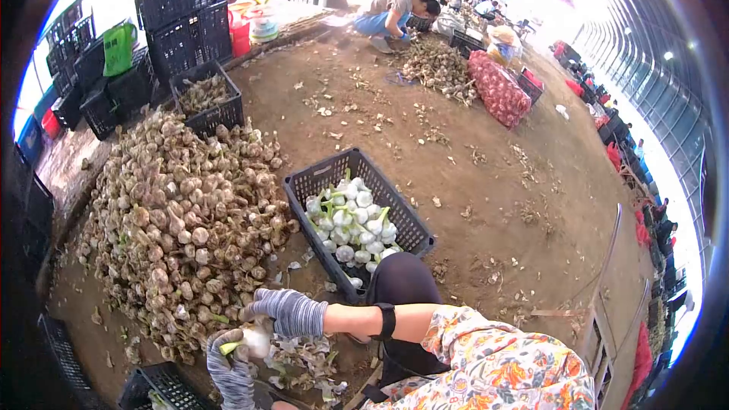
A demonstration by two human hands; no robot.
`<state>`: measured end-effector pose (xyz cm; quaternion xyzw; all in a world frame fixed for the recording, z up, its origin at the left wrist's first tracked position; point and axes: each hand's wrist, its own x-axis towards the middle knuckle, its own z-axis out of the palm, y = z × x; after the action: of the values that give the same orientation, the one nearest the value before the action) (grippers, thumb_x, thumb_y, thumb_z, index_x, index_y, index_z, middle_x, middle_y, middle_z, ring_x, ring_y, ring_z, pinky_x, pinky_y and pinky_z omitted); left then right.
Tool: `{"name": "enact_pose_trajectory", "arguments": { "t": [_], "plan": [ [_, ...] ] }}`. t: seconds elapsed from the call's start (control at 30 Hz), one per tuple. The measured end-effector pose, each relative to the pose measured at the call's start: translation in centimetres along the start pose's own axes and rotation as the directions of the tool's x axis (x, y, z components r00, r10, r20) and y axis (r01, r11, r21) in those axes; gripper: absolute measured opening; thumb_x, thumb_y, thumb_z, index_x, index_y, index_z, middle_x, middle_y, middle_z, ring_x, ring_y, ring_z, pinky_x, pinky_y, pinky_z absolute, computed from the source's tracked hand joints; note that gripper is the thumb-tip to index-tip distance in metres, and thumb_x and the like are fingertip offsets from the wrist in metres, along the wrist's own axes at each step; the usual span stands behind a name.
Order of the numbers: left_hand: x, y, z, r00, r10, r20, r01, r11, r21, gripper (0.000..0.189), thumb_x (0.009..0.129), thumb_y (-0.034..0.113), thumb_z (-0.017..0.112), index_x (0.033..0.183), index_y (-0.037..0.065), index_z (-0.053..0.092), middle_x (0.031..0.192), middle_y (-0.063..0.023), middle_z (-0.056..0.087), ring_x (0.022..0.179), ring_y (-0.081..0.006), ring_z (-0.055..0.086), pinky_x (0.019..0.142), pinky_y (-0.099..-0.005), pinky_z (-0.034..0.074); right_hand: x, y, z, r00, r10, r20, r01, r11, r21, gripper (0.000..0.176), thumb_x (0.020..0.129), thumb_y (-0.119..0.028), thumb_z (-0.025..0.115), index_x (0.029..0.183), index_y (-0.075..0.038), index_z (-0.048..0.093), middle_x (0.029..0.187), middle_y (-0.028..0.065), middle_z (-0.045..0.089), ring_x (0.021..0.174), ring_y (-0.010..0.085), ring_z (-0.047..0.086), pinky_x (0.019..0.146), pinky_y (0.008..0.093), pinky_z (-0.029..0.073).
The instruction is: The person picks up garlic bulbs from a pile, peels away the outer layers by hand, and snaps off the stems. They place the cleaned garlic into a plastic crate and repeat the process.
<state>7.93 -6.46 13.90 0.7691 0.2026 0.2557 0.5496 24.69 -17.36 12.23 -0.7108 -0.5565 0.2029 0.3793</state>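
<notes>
My left hand (231,368), in a grey knitted glove, grips a white garlic bulb (257,342) whose short green stem stub pokes out over the fingers. My right hand (292,312), gloved in the same grey, has its fingers bent against the upper side of this bulb; its fingertips are partly hidden. Both hands are above a scatter of peeled skins (304,364), beside a large heap of unpeeled brownish garlic (182,220). Near my knee stands a black plastic crate (414,241) partly filled with clean white garlic bulbs (353,220).
A smaller black crate (205,118) with dry garlic adjoins the heap, and stacked crates (186,19) rise behind it. Another black crate (163,387) is at the lower left. Farther off, a person (395,15) bends by another garlic pile (437,64) and a red mesh sack (499,89).
</notes>
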Motion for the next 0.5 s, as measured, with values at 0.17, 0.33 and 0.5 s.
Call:
{"name": "enact_pose_trajectory", "arguments": {
  "t": [0.17,0.33,0.5],
  "plan": [
    [-0.6,-2.0,-0.9,0.954,-0.294,0.064,0.275,0.764,-0.583,0.044,0.075,0.026,0.068,0.106,0.0,0.051,0.093,-0.0122,0.059,0.084,-0.0225,0.06,0.072,-0.0327,0.05,0.2,0.8,0.3,0.998,-0.003,0.066,0.001,1.0,0.029,0.04,0.062,-0.005,0.063,0.101,-0.014,0.061,0.086,0.0146,0.052,0.079,0.0333,0.055,0.067,0.039,0.045],
    [-0.5,-2.6,-0.6,0.925,-0.37,0.08,0.291,0.56,-0.776,0.042,0.077,0.016,0.066,0.11,-0.001,0.048,0.094,-0.0141,0.058,0.082,-0.0256,0.061,0.066,-0.0346,0.053,-0.2,1.1,1.2,0.995,-0.083,0.055,0.076,0.99,0.121,0.031,0.061,-0.004,0.063,0.092,-0.009,0.063,0.083,0.0157,0.052,0.079,0.0351,0.054,0.066,0.0401,0.044],
    [-0.6,-2.9,0.2,0.897,-0.438,0.066,0.294,0.479,-0.827,0.04,0.085,0.028,0.054,0.115,0.001,0.049,0.105,-0.0134,0.057,0.094,-0.0236,0.056,0.078,-0.0379,0.048,-0.3,0.8,1.2,0.991,-0.114,0.069,0.11,0.992,0.056,0.04,0.059,-0.001,0.057,0.099,-0.008,0.061,0.087,0.0157,0.053,0.08,0.0358,0.055,0.067,0.0388,0.045]
  ]
}}
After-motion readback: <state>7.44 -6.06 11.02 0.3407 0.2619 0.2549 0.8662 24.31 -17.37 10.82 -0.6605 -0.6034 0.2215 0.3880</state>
